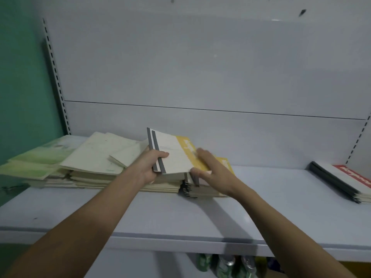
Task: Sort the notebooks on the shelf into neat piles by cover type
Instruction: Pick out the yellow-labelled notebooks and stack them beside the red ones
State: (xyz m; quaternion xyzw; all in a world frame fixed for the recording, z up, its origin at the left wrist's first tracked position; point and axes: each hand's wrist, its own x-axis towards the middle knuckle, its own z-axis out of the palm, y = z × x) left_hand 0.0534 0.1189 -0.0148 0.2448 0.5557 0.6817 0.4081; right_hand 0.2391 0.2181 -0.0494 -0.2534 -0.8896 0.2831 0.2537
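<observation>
Yellow-and-white grey-spined notebooks (172, 155) are being gripped by the left hand (149, 167); the right hand (210, 167), fingers extended, is resting on the yellow-covered pile (202, 189).

Bare shelf (271, 183) lies open between the yellow-banded notebook pile (208, 189) at centre and the red-banded pile (349, 183) far right; pale green notebook heaps (66, 163) crowd the left end.

Held notebooks (172, 151): white, yellow band, grey spine. Left piles (60, 157): pale green. Right pile (345, 181): white, red band, black spines.
</observation>
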